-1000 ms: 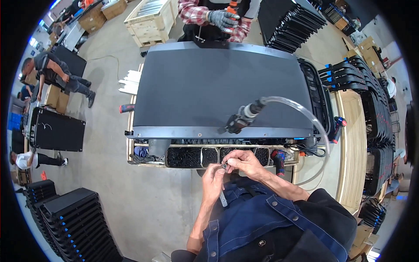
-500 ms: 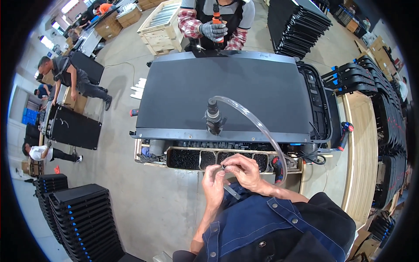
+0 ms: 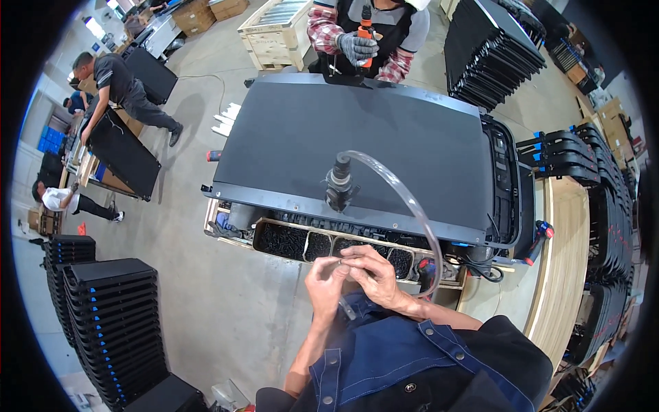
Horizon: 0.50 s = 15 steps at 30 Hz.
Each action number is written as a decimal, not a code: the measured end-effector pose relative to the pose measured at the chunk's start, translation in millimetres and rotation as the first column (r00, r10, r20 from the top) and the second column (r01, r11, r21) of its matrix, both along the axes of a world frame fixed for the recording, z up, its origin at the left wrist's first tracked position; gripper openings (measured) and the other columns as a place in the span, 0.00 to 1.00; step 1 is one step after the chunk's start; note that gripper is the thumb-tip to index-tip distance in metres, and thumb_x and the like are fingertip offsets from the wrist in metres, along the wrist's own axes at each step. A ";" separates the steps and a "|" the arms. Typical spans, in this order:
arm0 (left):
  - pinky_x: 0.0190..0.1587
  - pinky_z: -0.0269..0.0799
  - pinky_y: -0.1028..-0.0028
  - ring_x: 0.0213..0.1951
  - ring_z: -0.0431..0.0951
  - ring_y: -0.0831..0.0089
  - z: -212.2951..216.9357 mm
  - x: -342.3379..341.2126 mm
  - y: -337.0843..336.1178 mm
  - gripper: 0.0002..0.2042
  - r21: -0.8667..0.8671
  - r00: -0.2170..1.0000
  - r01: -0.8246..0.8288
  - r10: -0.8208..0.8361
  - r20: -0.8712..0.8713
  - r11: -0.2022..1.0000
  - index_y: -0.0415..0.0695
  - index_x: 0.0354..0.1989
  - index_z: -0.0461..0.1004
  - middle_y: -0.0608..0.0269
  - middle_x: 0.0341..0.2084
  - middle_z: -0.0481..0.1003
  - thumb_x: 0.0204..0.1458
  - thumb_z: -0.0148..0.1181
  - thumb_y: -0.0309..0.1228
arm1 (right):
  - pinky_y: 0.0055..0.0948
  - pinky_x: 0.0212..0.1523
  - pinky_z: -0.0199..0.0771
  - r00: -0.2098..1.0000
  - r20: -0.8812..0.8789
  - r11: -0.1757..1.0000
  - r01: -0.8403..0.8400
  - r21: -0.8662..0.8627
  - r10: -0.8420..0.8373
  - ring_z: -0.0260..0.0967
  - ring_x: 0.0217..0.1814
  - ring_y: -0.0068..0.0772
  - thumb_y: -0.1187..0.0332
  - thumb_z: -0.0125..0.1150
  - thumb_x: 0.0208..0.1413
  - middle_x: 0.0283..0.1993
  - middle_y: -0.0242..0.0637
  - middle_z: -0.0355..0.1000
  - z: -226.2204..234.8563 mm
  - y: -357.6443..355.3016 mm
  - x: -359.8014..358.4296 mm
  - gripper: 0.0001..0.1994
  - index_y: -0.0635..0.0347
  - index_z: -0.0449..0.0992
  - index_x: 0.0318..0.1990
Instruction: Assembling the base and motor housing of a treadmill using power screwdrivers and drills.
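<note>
Both my hands meet in front of my body, over the near edge of a wooden tray (image 3: 278,259) of dark screws. My left hand (image 3: 325,283) is closed, its thumb and fingers pinched at the tips. My right hand (image 3: 374,275) pinches at the same spot; whatever small piece lies between the fingertips is too hidden to name. A short clear tube-like piece (image 3: 348,309) hangs just below my left hand. Beyond, a dark upright tool (image 3: 340,189) at the near edge of a large black panel (image 3: 357,137) has a clear hose (image 3: 405,194) curving down to my right wrist.
Across the panel, a co-worker's gloved hand (image 3: 358,48) holds an orange power driver (image 3: 366,33). A red-and-black tool (image 3: 540,242) lies right of the panel. Stacked black frames (image 3: 113,323) stand at left; a wooden crate (image 3: 566,254) and more black parts (image 3: 604,206) at right.
My view has turned slightly, so the panel and tray sit tilted. My hands stay together, fingers shifted a little; the dark bit seen between them before is now mostly hidden.
</note>
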State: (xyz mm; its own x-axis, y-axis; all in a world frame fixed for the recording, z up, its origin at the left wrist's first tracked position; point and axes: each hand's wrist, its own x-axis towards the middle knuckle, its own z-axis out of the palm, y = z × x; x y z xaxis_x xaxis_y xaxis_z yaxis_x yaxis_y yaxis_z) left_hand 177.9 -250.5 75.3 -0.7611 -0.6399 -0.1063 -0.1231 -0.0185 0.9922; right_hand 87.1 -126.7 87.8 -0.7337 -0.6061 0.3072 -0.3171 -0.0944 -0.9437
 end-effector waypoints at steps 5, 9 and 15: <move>0.23 0.56 0.82 0.23 0.64 0.87 -58.4 -17.1 -37.0 0.13 0.581 0.988 -0.037 -0.057 0.144 0.813 0.50 0.32 0.77 0.77 0.23 0.69 0.55 0.70 0.44 | 0.35 0.54 0.76 0.949 0.289 0.988 0.098 0.122 -0.130 0.72 0.54 0.30 0.70 0.68 0.60 0.53 0.37 0.74 1.8 -15.6 -42.1 0.16 0.63 0.77 0.55; 0.25 0.57 0.81 0.27 0.65 0.84 -123.8 -36.4 -64.8 0.09 0.853 0.973 -0.082 -0.144 0.181 0.515 0.52 0.34 0.74 0.75 0.27 0.70 0.57 0.64 0.42 | 0.36 0.61 0.74 0.986 0.033 0.985 0.163 0.052 -0.165 0.67 0.65 0.33 0.65 0.83 0.44 0.65 0.44 0.68 37.2 -70.7 -95.7 0.50 0.60 0.57 0.73; 0.25 0.59 0.80 0.30 0.66 0.80 -177.2 -90.5 -81.4 0.12 0.980 0.973 0.194 -0.136 -0.187 0.039 0.49 0.41 0.74 0.70 0.32 0.70 0.55 0.68 0.39 | 0.34 0.57 0.77 0.948 0.289 0.983 -0.162 0.090 0.130 0.73 0.57 0.31 0.74 0.80 0.40 0.54 0.41 0.77 55.4 -92.4 -150.7 0.46 0.59 0.62 0.71</move>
